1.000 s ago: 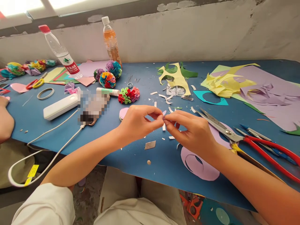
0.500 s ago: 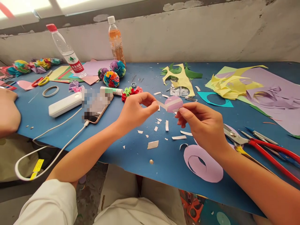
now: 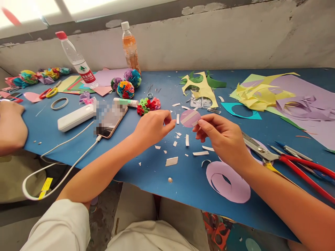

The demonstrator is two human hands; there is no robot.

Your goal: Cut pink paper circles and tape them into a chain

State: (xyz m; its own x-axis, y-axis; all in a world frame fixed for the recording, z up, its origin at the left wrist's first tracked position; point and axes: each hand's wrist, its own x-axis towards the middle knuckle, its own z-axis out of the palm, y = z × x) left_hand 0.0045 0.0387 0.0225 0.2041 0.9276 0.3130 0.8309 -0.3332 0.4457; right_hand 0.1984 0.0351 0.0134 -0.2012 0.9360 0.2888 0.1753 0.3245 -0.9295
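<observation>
Right hand [image 3: 222,139] pinches a small round lilac paper disc with a pale tape strip [image 3: 190,118] between thumb and fingertips and holds it above the blue surface [image 3: 157,170]. Left hand [image 3: 153,127] is curled with thumb against fingers, just left of the disc and not touching it; can't tell if it grips anything. White paper scraps [image 3: 187,140] lie under both hands. Red-handled scissors [image 3: 261,151] are just right of the right hand, and a lilac paper sheet with a cut-out hole [image 3: 230,184] is by the right wrist. Another person's hand [image 3: 12,125] is far left.
</observation>
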